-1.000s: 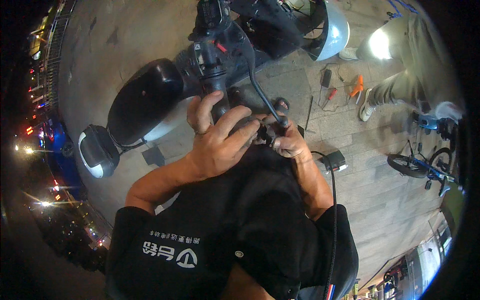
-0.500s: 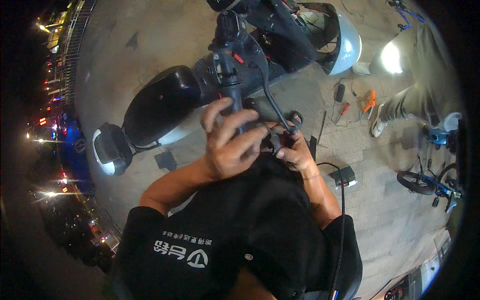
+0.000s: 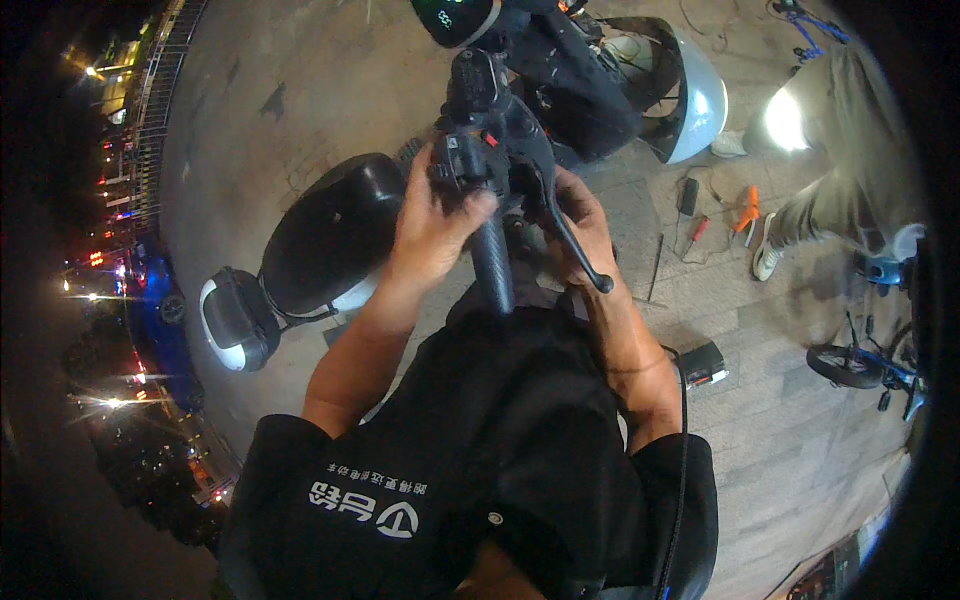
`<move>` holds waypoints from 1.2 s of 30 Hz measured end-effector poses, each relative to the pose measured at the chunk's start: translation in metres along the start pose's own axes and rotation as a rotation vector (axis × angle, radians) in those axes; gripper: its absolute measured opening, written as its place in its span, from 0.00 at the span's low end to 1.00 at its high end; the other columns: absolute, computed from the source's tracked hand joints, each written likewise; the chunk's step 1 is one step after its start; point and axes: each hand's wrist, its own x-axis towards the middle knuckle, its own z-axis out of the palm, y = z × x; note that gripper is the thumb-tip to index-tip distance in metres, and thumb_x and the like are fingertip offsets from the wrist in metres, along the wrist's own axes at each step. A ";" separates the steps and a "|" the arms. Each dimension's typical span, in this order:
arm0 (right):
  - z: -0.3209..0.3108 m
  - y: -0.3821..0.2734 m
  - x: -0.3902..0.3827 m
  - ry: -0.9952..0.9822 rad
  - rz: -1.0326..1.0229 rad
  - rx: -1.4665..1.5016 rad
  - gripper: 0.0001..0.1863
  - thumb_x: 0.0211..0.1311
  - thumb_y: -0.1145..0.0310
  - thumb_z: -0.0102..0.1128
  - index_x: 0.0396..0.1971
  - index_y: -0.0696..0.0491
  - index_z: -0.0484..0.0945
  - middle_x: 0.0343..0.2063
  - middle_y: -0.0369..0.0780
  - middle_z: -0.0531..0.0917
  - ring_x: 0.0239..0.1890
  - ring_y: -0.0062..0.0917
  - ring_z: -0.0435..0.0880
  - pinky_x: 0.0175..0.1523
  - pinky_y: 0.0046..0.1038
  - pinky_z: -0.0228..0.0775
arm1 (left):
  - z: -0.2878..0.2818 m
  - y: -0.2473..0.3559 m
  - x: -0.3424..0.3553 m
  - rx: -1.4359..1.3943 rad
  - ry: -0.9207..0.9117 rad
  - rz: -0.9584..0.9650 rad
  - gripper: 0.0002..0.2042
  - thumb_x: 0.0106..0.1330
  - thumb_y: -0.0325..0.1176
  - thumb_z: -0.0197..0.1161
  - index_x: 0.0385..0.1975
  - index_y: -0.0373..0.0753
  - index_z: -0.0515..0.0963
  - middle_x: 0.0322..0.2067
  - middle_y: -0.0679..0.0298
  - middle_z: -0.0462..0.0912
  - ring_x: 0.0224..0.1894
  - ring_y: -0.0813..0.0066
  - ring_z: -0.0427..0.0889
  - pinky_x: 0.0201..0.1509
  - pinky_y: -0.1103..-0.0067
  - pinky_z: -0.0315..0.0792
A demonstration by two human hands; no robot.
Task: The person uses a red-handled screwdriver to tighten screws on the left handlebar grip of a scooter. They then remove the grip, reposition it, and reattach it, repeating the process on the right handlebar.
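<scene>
- Head view: the left hand (image 3: 432, 222) is wrapped around the black switch housing (image 3: 468, 160) of a scooter handlebar, thumb lying across its near face and fingers curled behind, so it is closed on that housing.
- The black rubber grip (image 3: 492, 265) sticks out below the housing toward the person's chest, bare and not clasped by either hand.
- The right hand (image 3: 583, 222) sits just to the right of the housing, behind the black brake lever (image 3: 572, 243); its fingers bend in toward the bar, but whether they pinch anything is hidden, so I cannot tell.
- The lever slants down and right, ending in a small ball tip.
- Beyond the hands stand the dark scooter seat (image 3: 330, 235) on the left and a pale blue body panel (image 3: 698, 108) at upper right.
- On the paved ground to the right lie orange-handled pliers (image 3: 745, 212) and a small dark box (image 3: 704, 364); another person's shoe (image 3: 766, 256) stands near the pliers.
</scene>
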 end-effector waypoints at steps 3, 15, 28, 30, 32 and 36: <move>-0.002 0.004 0.010 -0.059 -0.047 -0.029 0.33 0.55 0.71 0.70 0.60 0.61 0.67 0.50 0.42 0.78 0.51 0.26 0.78 0.57 0.29 0.71 | 0.004 0.001 0.001 0.018 0.015 0.001 0.36 0.57 0.27 0.69 0.63 0.39 0.56 0.45 0.60 0.74 0.43 0.70 0.78 0.45 0.73 0.78; 0.023 0.015 0.011 -0.046 -0.195 -0.080 0.32 0.54 0.67 0.72 0.57 0.60 0.70 0.46 0.38 0.79 0.47 0.23 0.77 0.55 0.27 0.69 | 0.006 0.002 0.003 -0.047 -0.031 0.043 0.41 0.57 0.22 0.66 0.68 0.38 0.48 0.55 0.59 0.67 0.56 0.71 0.70 0.61 0.73 0.68; 0.061 0.008 0.003 0.233 -0.210 -0.051 0.31 0.52 0.60 0.70 0.53 0.56 0.68 0.43 0.37 0.78 0.47 0.23 0.75 0.55 0.29 0.67 | 0.004 0.000 0.004 -0.084 -0.094 0.087 0.43 0.57 0.32 0.71 0.68 0.38 0.49 0.57 0.60 0.67 0.59 0.69 0.68 0.66 0.70 0.61; 0.065 0.008 0.003 0.283 -0.207 -0.080 0.30 0.52 0.59 0.71 0.52 0.55 0.68 0.43 0.38 0.78 0.47 0.23 0.75 0.55 0.29 0.67 | 0.003 0.000 0.005 -0.080 -0.108 0.088 0.43 0.57 0.34 0.72 0.68 0.39 0.49 0.57 0.61 0.67 0.59 0.69 0.67 0.66 0.70 0.61; 0.070 0.008 0.008 0.273 -0.223 -0.031 0.30 0.53 0.58 0.71 0.52 0.55 0.68 0.43 0.38 0.78 0.47 0.23 0.75 0.55 0.30 0.68 | 0.000 -0.003 0.006 -0.051 -0.123 0.101 0.43 0.57 0.35 0.72 0.68 0.38 0.49 0.57 0.60 0.67 0.59 0.70 0.68 0.66 0.69 0.61; 0.075 0.009 0.012 0.342 -0.190 -0.044 0.29 0.54 0.59 0.70 0.51 0.56 0.69 0.44 0.39 0.78 0.47 0.24 0.76 0.56 0.30 0.69 | -0.004 -0.010 0.008 -0.077 -0.140 0.139 0.43 0.57 0.35 0.72 0.67 0.37 0.49 0.56 0.60 0.67 0.59 0.69 0.68 0.66 0.70 0.61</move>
